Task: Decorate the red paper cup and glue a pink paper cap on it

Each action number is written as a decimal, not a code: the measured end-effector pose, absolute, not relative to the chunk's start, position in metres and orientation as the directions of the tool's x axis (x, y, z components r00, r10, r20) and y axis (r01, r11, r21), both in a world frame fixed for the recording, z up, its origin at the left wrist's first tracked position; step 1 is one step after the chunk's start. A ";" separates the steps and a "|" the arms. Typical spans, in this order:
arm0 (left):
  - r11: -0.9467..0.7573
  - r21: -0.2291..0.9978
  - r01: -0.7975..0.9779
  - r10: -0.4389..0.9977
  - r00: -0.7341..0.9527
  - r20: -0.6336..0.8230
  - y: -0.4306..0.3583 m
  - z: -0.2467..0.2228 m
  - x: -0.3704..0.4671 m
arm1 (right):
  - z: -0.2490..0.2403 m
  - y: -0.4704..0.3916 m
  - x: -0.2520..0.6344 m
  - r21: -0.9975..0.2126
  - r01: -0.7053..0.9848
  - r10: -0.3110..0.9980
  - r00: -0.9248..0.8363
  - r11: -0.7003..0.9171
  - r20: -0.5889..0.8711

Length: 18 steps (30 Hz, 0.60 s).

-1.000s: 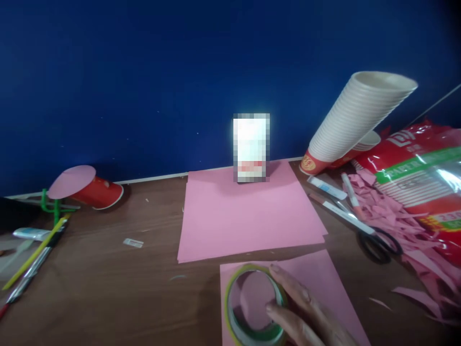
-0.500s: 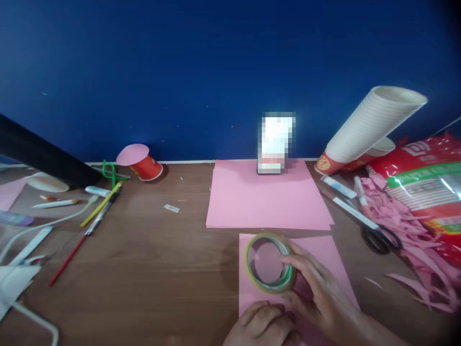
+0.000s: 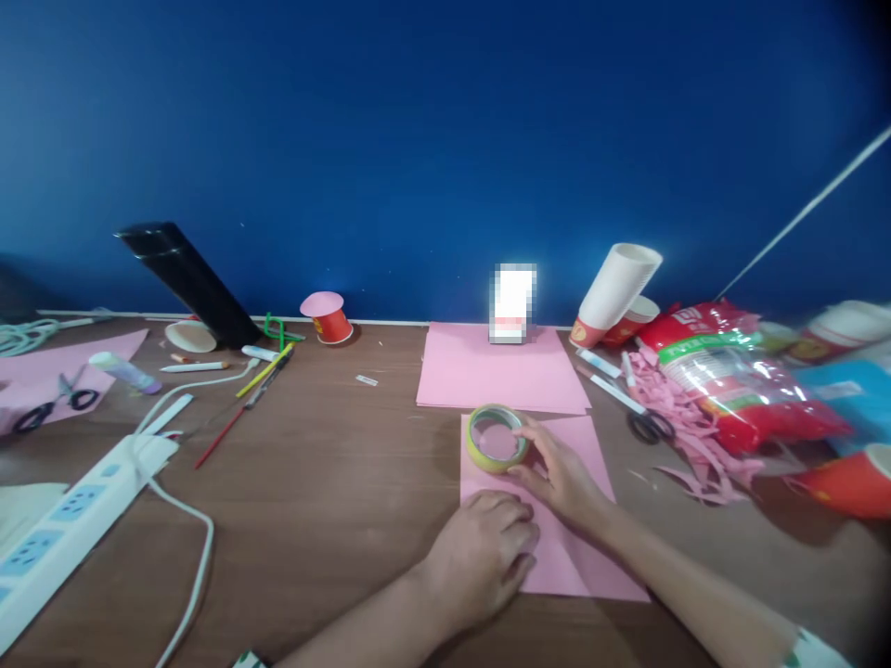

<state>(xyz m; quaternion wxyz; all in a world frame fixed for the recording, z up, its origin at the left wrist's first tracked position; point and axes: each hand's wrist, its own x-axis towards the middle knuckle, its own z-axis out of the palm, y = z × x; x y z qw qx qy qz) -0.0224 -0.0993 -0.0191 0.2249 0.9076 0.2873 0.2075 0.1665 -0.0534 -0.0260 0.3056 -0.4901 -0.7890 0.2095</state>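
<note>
A big dark blue wall (image 3: 418, 139) stands behind a brown wood desk (image 3: 327, 501). A thin white strip (image 3: 390, 322) runs where the wall meets the desk. The wall looks lighter in the middle and darker at the far corners, and a thin pale line (image 3: 807, 213) slants across it on the right.

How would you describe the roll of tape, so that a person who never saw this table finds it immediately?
Start from the wooden table before the blue wall, then find the smaller pink paper sheet nearest the person. The roll of tape lies flat on its far left corner, with the right hand touching its side. It is the only ring there: yellow-green, with pink paper showing through its hole.
</note>
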 end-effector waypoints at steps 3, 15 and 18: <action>-0.759 0.501 0.415 0.593 0.759 0.269 -0.100 -0.017 -0.022 | -0.024 -0.054 0.165 -0.657 0.603 0.891 -0.334 0.453 0.308; -0.765 0.477 0.433 0.610 0.726 0.318 -0.106 -0.010 -0.019 | 0.024 -0.081 0.203 -0.461 0.723 0.857 -0.447 0.515 0.257; -0.796 0.424 0.432 0.583 0.734 0.347 -0.105 -0.013 -0.019 | 0.023 -0.092 0.231 -0.381 0.817 0.901 -0.376 0.432 0.214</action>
